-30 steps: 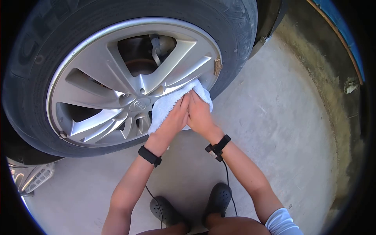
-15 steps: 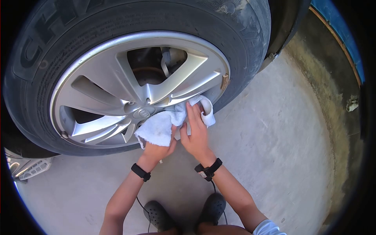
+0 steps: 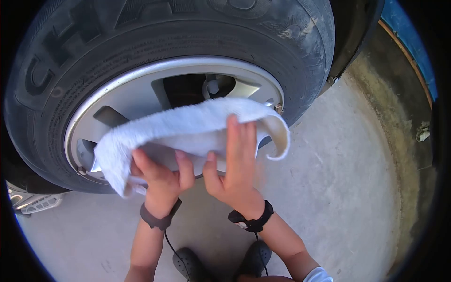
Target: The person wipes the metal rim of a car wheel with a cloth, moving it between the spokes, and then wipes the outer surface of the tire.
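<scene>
A white cloth (image 3: 188, 117) is stretched sideways in front of the silver wheel rim (image 3: 134, 94) and hides its hub and lower spokes. My left hand (image 3: 162, 181) grips the left part of the cloth, its fingertips partly hidden in the folds. Towards the right end, my right hand (image 3: 238, 171) has its fingers up against the cloth, with the thumb apart on the left. The cloth's right end curls over past those fingers. Around the rim is a black tire (image 3: 159, 40) with raised letters on its sidewall.
Below the wheel lies a grey concrete floor (image 3: 324, 197). Dark clogs (image 3: 256, 258) are on my feet, and thin cables run down from the black wrist straps (image 3: 253, 218). A blue surface (image 3: 411, 37) edges the upper right. A pale grey slotted part (image 3: 42, 204) shows at lower left.
The cloth, bunched against the spokes before, is now spread wide and higher across the rim. My left hand has moved left, away from my right hand. The wheel sits slightly lower in view.
</scene>
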Demonstrator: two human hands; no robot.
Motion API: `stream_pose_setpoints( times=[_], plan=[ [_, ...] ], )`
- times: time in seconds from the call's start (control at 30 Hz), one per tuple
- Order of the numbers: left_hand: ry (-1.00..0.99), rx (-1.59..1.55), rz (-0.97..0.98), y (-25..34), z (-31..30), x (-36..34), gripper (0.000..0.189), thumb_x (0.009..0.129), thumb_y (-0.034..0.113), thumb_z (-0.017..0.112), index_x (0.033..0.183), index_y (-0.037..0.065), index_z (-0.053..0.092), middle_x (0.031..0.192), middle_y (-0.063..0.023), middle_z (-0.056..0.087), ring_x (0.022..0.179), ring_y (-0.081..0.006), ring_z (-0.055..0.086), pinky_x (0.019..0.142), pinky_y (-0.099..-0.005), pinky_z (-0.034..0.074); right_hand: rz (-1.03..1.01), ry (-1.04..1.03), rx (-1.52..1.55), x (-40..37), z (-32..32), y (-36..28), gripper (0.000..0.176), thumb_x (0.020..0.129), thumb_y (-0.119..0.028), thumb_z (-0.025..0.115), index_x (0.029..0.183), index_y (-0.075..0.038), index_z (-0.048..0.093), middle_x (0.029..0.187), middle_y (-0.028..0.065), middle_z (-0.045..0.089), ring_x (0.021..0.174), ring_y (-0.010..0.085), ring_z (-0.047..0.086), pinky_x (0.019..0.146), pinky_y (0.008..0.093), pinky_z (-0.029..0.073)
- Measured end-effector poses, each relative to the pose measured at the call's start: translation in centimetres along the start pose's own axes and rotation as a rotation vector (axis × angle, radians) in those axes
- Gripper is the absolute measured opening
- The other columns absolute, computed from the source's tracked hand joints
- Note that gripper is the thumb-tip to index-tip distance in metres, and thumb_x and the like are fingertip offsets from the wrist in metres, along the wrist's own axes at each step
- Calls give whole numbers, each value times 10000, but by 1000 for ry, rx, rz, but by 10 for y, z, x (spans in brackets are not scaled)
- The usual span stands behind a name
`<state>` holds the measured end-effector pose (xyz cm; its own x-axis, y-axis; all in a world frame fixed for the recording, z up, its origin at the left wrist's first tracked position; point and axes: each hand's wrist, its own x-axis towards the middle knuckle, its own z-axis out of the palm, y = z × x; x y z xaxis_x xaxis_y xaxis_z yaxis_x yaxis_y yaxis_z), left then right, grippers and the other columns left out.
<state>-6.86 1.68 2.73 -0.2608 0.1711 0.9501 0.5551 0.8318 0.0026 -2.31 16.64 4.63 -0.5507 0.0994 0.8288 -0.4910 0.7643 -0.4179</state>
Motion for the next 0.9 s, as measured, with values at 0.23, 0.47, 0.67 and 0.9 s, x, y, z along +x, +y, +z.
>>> stream_pose_setpoints(
  times=[0.23,0.47,0.67,0.9],
  plan=[
    [-331,236,106,-18,43,-103,357,783,301,683,1107,152,702,989,-84,681,902,-277,679,777,-467,512,69,-291,39,-61,58,38,328,821,-120,669,1146,-83,698,1148,183,670,1060,406,615,954,514,457],
    [-421,-108,115,-11,20,-81,548,843,287,612,1290,-27,572,1051,-201,638,985,-425,605,904,-547,444,-34,-381,-108,-74,32,39,472,802,-123,684,1266,-38,651,1248,220,634,1138,442,594,1009,525,440],
    [-146,224,136,-4,6,17,548,843,296,587,1321,27,576,1208,-246,581,1111,-427,532,964,-524,383,-164,-150,-144,-24,31,12,525,827,-109,676,1314,67,592,1371,261,565,1221,421,578,1056,492,431],
    [-404,51,176,-16,25,-72,332,805,214,676,1096,53,674,922,-143,679,851,-334,672,783,-459,525,-174,-343,-45,-53,53,38,425,748,-93,667,1167,-27,658,1103,208,635,984,426,595,824,511,472]
  ],
)
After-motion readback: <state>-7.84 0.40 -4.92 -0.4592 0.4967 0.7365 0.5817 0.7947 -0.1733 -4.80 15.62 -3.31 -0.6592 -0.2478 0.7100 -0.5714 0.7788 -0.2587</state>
